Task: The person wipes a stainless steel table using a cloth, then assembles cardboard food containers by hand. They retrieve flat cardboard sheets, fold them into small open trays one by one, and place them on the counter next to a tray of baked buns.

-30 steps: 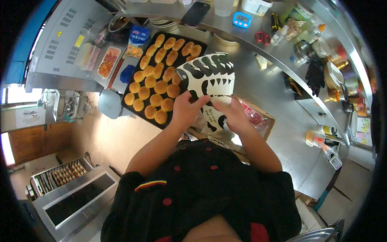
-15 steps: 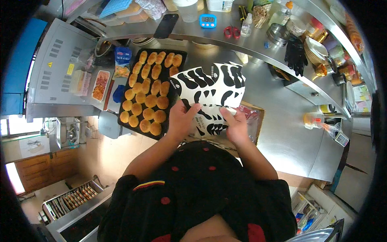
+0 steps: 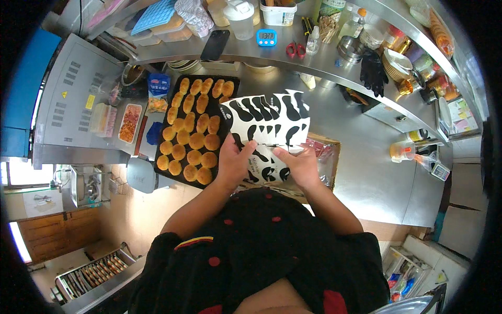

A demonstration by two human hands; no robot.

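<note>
Cow-print card sheets point(image 3: 269, 118) fan between the left hand point(image 3: 233, 161) and right hand point(image 3: 302, 166), thumbs pinching from above, other fingers mostly hidden, probably to stop slipping. Beside them sits an open cardboard box point(image 3: 337, 166). Leftward, a black baking tray point(image 3: 236, 84) gathers golden buns point(image 3: 196, 141). Farther, a blue timer point(image 3: 266, 37) stands on the shelf point(image 3: 246, 53), presumably for easy reading.
</note>
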